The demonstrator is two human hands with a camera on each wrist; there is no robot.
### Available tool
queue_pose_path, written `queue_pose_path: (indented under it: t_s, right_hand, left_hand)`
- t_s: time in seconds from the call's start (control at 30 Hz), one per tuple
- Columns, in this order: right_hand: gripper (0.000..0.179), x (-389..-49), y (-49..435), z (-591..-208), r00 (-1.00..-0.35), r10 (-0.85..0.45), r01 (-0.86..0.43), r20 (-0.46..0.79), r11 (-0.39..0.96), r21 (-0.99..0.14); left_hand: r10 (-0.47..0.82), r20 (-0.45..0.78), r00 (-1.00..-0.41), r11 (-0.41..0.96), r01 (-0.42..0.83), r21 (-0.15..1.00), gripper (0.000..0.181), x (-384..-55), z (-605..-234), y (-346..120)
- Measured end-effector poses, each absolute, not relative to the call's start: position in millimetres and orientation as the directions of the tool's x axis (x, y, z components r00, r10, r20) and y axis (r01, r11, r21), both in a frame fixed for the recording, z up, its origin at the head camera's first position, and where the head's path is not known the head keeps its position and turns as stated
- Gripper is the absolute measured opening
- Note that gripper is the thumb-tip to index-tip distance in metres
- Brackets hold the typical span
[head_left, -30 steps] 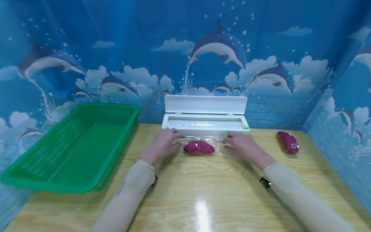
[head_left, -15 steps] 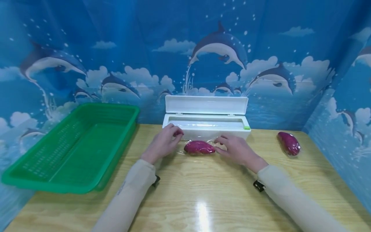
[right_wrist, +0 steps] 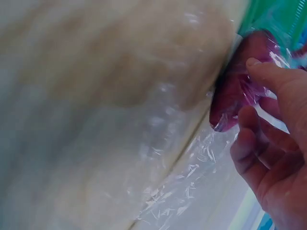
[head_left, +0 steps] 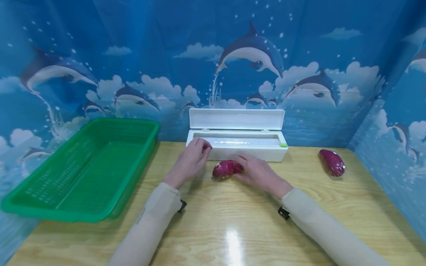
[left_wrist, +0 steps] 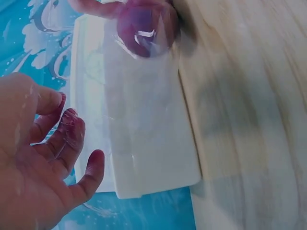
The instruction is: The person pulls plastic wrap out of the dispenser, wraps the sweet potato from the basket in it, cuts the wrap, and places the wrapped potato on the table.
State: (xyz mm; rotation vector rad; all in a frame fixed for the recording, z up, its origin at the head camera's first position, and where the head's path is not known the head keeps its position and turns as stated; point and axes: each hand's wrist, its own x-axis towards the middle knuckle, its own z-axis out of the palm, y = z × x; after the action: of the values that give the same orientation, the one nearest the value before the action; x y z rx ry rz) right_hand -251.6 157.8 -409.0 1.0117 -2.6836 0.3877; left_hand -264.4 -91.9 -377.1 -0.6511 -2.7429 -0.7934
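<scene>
A purple sweet potato [head_left: 223, 169] in clear cling film lies just in front of the white wrap dispenser box [head_left: 246, 153]. My right hand [head_left: 257, 174] grips its right end; the right wrist view shows the thumb [right_wrist: 263, 69] across the sweet potato [right_wrist: 240, 81] and the fingers curled below. Loose cling film [right_wrist: 177, 191] trails from it. My left hand [head_left: 190, 159] is at the dispenser's front left corner. In the left wrist view its thumb and finger pinch together, and cling film [left_wrist: 72, 129] clings around the fingertips.
The dispenser's lid [head_left: 236, 119] stands raised, with a film roll [head_left: 239, 141] inside. Another film-wrapped sweet potato [head_left: 332, 163] lies at the right of the wooden table [head_left: 213, 221]. A green plastic basket [head_left: 114, 199] occupies the left side. A dolphin-print curtain [head_left: 159, 48] hangs behind.
My right hand has moved left from the film beside the sweet potato onto its right end, and the sweet potato has tilted slightly. My left hand has risen a little, its fingertips closer together.
</scene>
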Motion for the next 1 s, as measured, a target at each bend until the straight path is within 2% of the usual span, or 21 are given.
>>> queue_pose_path:
  t_s: [0.2, 0.43, 0.67, 0.8, 0.9, 1.0]
  right_hand:
    - [0.06, -252.6, 149.9, -408.0, -0.761, -0.598, -0.642, 0.252, 0.751, -0.153]
    - [0.05, -258.0, 136.9, -400.2, -0.742, -0.635, -0.663, 0.213, 0.742, -0.099]
    - [0.048, -263.6, 136.4, -394.3, -0.793, -0.598, -0.609, 0.117, 0.771, -0.186]
    - [0.056, -261.7, 137.5, -391.2, -0.813, -0.572, -0.578, 0.105, 0.775, -0.256]
    - [0.063, -258.0, 138.4, -388.2, -0.806, -0.584, -0.586, 0.092, 0.77, -0.252]
    - [0.057, -252.2, 140.5, -384.7, -0.799, -0.599, -0.595, 0.057, 0.773, -0.22]
  left_hand:
    - [0.36, 0.322, -0.876, 0.746, 0.477, 0.464, 0.019, -261.7, -372.9, -87.9]
    - [0.355, 0.242, -0.903, 0.766, 0.429, 0.479, 0.021, -257.3, -370.2, -87.4]
    - [0.461, 0.094, -0.882, 0.788, 0.456, 0.414, 0.018, -248.5, -381.4, -92.9]
    - [0.478, 0.069, -0.875, 0.785, 0.462, 0.414, 0.016, -243.9, -390.0, -93.2]
    - [0.484, 0.058, -0.873, 0.783, 0.462, 0.418, 0.014, -241.3, -392.5, -92.9]
    - [0.487, 0.03, -0.873, 0.785, 0.452, 0.424, 0.016, -240.1, -392.5, -90.8]
